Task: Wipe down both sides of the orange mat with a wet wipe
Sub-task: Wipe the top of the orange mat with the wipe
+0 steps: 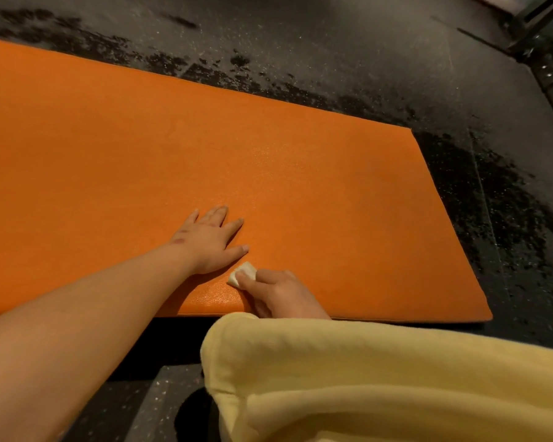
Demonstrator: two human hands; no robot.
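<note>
The mat (268,173) lies flat on the dark floor (396,74). The left hand (209,240) rests flat on it, fingers straight — holding it down. The right hand (276,293) pinches a small folded wipe (243,273) near the mat's front edge. This looks like wiping the top side — next, rub further across, then flip it.

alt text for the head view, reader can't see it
A right hand grips a small folded white wet wipe against a rectangular orange mat near its front edge, on a dark speckled floor. The left hand lies flat on the mat beside it.
</note>
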